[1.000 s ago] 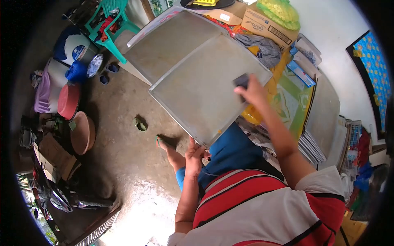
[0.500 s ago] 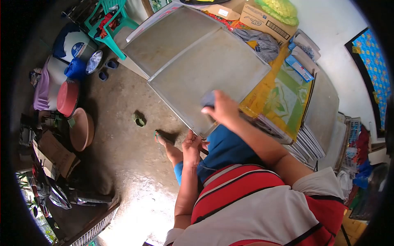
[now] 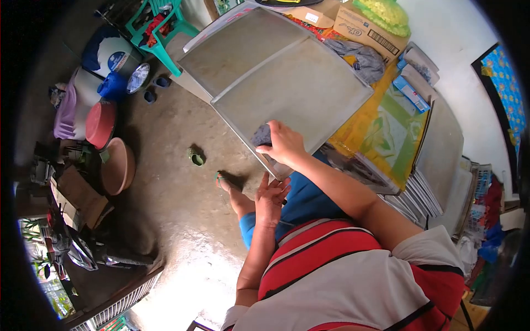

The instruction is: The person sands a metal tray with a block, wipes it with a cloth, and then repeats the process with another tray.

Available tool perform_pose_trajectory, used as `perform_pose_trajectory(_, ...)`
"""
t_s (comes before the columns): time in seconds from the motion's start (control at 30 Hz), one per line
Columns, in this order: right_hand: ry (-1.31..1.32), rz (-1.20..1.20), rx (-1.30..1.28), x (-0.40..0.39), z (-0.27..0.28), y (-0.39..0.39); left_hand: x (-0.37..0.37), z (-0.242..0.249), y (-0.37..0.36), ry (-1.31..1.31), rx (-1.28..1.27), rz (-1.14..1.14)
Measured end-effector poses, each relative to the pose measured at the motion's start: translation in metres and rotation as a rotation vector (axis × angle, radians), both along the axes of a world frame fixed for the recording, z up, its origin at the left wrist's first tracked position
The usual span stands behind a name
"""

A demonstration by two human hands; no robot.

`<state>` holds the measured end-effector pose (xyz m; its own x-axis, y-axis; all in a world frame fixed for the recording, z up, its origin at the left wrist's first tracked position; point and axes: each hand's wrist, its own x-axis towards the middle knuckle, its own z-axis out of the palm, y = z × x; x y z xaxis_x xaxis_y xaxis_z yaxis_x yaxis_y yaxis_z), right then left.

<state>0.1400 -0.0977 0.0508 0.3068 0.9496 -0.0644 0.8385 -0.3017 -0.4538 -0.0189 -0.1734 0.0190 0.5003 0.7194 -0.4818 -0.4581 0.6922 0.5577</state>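
A dark grey cloth pad (image 3: 261, 135) is gripped by my right hand (image 3: 285, 144) and rests on a flat grey framed panel (image 3: 301, 91), close to its near corner. Palm up, my left hand (image 3: 270, 194) is at that corner, its fingers apart and the tips at or just below the frame's edge; whether they touch it is hard to tell. The panel overlaps a second grey framed panel (image 3: 237, 49) behind it.
A green chair (image 3: 160, 52) stands at the upper left, near basins (image 3: 118, 165) and a green shoe (image 3: 196, 156) on the floor. At the right are a yellow-green covered surface (image 3: 386, 132), stacked panels (image 3: 420, 193) and a cardboard box (image 3: 367, 30).
My right hand and the pad have moved toward the panel's near left corner. The fingers of my left hand have spread below the corner. The whole view has shifted slightly.
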Motion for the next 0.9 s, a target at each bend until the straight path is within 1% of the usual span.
perform_pose_trajectory(0.1, -0.022, -0.06, 0.062, 0.019, -0.002, 0.009, -0.005, -0.002, -0.002, -0.096, -0.026, -0.015)
perform_pose_trajectory(0.17, 0.015, -0.141, 0.023, 0.049, 0.0, 0.008, -0.005, 0.003, -0.002, -0.133, -0.032, -0.012)
perform_pose_trajectory(0.23, 0.008, -0.185, 0.022, 0.053, 0.004, 0.006, -0.002, 0.001, -0.003, -0.172, -0.052, -0.002)
perform_pose_trajectory(0.3, 0.058, -0.089, 0.003, 0.021, 0.004, 0.007, 0.002, -0.005, -0.003, -0.197, -0.076, 0.003)
perform_pose_trajectory(0.33, 0.088, -0.048, -0.006, 0.001, 0.005, 0.009, 0.005, 0.0, -0.005, -0.167, -0.089, 0.015)
perform_pose_trajectory(0.4, 0.052, 0.075, 0.036, -0.035, 0.005, 0.019, 0.009, 0.013, -0.005, -0.1, -0.106, 0.035)
perform_pose_trajectory(0.47, 0.098, 0.16, 0.236, -0.062, 0.016, 0.021, 0.003, -0.011, -0.001, -0.161, -0.112, -0.031)
perform_pose_trajectory(0.5, 0.085, 0.237, 0.426, -0.068, 0.025, 0.016, 0.002, -0.01, 0.001, -0.193, -0.119, -0.064)
perform_pose_trajectory(0.53, 0.065, 0.317, 0.616, -0.071, 0.032, 0.013, 0.0, -0.007, 0.0, -0.173, -0.084, -0.062)
perform_pose_trajectory(0.57, -0.133, 0.511, 0.453, -0.069, 0.018, 0.014, 0.001, -0.003, -0.002, -0.164, -0.048, -0.062)
perform_pose_trajectory(0.63, -0.061, 0.407, 0.373, -0.054, 0.001, 0.011, 0.002, 0.011, 0.0, -0.153, 0.013, -0.054)
perform_pose_trajectory(0.67, -0.029, 0.359, 0.337, -0.042, -0.004, 0.011, 0.001, 0.011, 0.005, -0.119, 0.013, -0.033)
perform_pose_trajectory(0.7, 0.103, 0.311, 0.417, -0.028, -0.002, 0.01, 0.001, 0.008, 0.005, -0.086, 0.001, -0.005)
perform_pose_trajectory(0.73, 0.204, 0.147, 0.349, -0.016, 0.02, 0.003, -0.002, 0.007, 0.001, -0.045, -0.026, 0.022)
perform_pose_trajectory(0.8, 0.191, -0.13, 0.403, 0.031, 0.014, -0.003, -0.006, 0.008, 0.002, -0.048, -0.024, -0.009)
perform_pose_trajectory(0.83, 0.175, -0.253, 0.413, 0.065, 0.016, -0.006, -0.007, 0.008, 0.003, -0.056, -0.022, -0.032)
perform_pose_trajectory(0.87, 0.15, -0.362, 0.453, 0.106, 0.002, -0.009, -0.008, 0.008, 0.005, -0.063, -0.019, -0.057)
perform_pose_trajectory(0.9, 0.244, -0.482, 0.39, 0.147, 0.008, -0.016, -0.008, 0.01, 0.005, -0.06, -0.008, -0.078)
